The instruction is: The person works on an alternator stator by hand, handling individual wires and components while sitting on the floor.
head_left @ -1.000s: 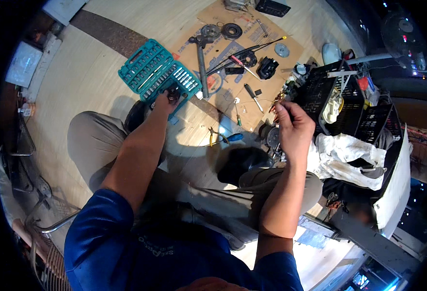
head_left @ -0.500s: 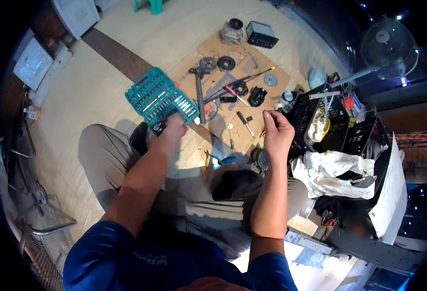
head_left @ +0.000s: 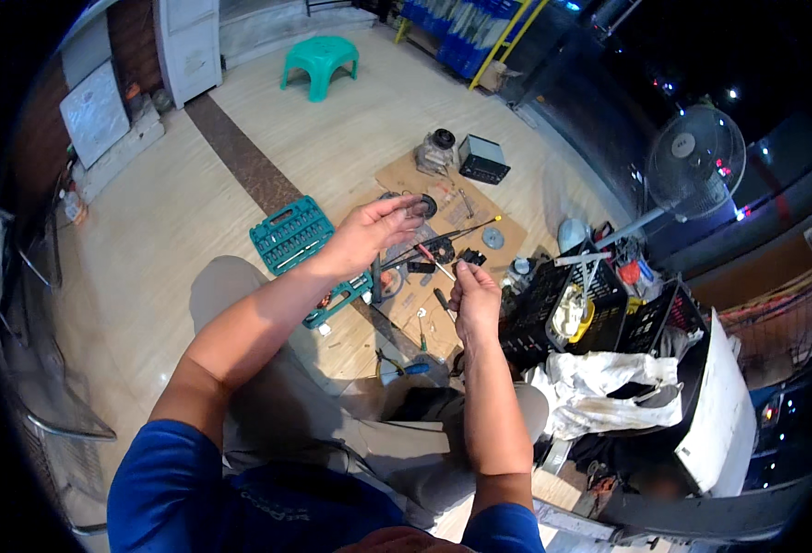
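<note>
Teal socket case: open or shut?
Open. The teal socket case lies unfolded on the floor, with rows of sockets exposed; the left forearm hides part of it.

My green case [head_left: 316, 211] lay open on the floor [head_left: 175, 276], sockets in rows, partly hidden by my left arm [head_left: 249, 324]. Just past my left hand [head_left: 383, 230] showed a black ring [head_left: 432, 206]; beyond my right hand [head_left: 476, 297], a blocky black part [head_left: 471, 257].

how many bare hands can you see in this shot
2: the left hand, partly in front of the cardboard sheet, and the right hand, lower and farther right. No others show.
</note>
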A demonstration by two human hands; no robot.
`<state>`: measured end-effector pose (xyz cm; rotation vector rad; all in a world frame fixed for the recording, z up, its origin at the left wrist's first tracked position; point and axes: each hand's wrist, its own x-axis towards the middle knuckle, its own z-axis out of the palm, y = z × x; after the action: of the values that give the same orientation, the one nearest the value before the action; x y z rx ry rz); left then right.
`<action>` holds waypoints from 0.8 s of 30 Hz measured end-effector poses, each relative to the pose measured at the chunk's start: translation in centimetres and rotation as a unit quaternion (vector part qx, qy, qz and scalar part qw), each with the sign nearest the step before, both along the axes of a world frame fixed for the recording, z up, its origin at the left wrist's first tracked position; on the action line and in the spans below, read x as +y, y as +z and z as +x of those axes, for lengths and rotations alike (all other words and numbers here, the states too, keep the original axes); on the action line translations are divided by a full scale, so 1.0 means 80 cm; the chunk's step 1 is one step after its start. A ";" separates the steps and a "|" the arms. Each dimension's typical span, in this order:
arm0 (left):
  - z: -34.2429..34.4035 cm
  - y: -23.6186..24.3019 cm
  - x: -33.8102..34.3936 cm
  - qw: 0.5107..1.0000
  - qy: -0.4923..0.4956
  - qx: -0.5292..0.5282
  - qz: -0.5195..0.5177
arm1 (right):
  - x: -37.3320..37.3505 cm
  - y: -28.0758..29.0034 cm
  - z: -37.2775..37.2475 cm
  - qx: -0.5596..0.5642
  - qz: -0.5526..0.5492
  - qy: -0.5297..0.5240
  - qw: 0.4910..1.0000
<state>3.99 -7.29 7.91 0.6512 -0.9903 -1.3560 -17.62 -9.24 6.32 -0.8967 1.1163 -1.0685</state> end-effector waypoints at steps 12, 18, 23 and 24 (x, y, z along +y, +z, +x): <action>0.035 -0.002 -0.009 0.981 0.159 0.097 0.047 | 0.017 -0.021 0.039 0.109 -0.045 0.171 0.978; 0.053 0.000 -0.017 0.971 0.199 0.113 0.065 | 0.026 -0.051 0.059 0.112 -0.092 0.205 0.968; 0.073 -0.005 -0.023 0.968 0.147 0.198 0.051 | 0.031 -0.043 0.065 0.106 -0.113 0.238 0.959; 0.076 -0.003 -0.024 0.968 0.145 0.196 0.052 | 0.031 -0.037 0.064 0.104 -0.112 0.235 0.960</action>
<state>10.10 -9.25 7.66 0.5516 -0.4873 -1.2190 -12.49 -6.77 3.39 -1.4015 0.8949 -0.7224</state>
